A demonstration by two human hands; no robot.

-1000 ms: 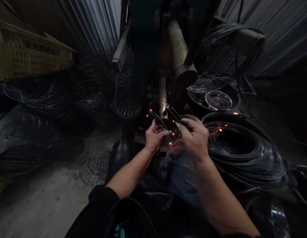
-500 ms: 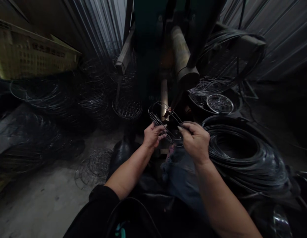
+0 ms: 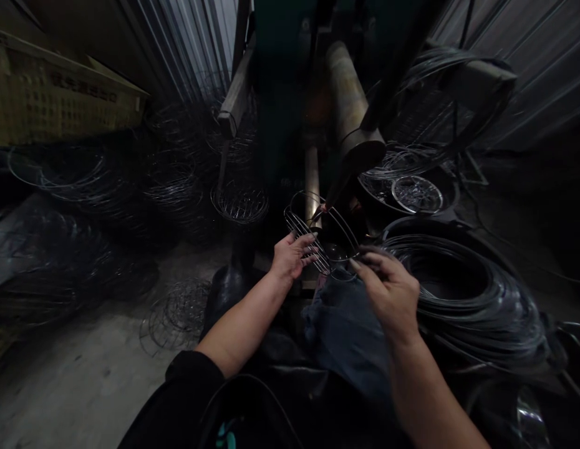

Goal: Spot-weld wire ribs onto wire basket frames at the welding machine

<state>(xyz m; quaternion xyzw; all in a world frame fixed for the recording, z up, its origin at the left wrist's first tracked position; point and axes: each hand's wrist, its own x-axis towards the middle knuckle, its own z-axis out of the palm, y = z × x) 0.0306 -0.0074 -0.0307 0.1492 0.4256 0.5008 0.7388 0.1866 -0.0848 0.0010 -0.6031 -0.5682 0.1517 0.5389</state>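
A tall dark welding machine (image 3: 290, 93) fills the middle of the view, its tapered metal electrode arm (image 3: 350, 118) slanting down to a tip just above the work. To the right lies one large coil of black wire (image 3: 463, 293), and beyond it a tub (image 3: 439, 206) holding a shiny finished wire ring. Stacks of round wire frames (image 3: 173, 174) crowd the left, too dim and tangled to count, with one flat wire grille (image 3: 178, 312) on the concrete floor. Between the two hands sits a single round wire frame (image 3: 325, 234), tilted, its long axis running from upper left near the electrode tip down to lower right, its parallel cross wires slanting the same way. The left hand (image 3: 290, 255) grips the frame's near left edge, fingers curled closed over the wires. The right hand (image 3: 388, 290) is at the frame's lower right rim, with thumb and forefinger pinched near a thin wire; I cannot tell whether they actually clamp it.
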